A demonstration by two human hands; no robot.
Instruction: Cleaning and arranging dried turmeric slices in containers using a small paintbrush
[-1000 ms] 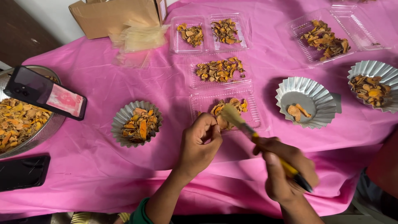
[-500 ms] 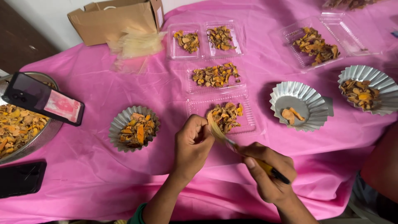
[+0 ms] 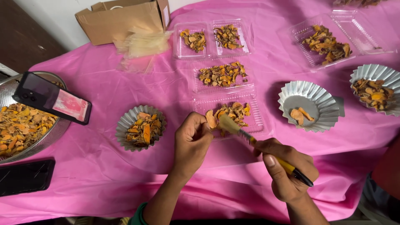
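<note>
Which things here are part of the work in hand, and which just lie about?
In use: left hand, dried slice, right hand, brush, clear tray.
Lying about: cardboard box, two phones, bag stack.

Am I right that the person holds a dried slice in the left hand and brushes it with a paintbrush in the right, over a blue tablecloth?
Not quite: the tablecloth is pink, not blue, as the head view shows. The rest holds: the left hand pinches a dried slice, and the right hand holds the paintbrush against it.
</note>
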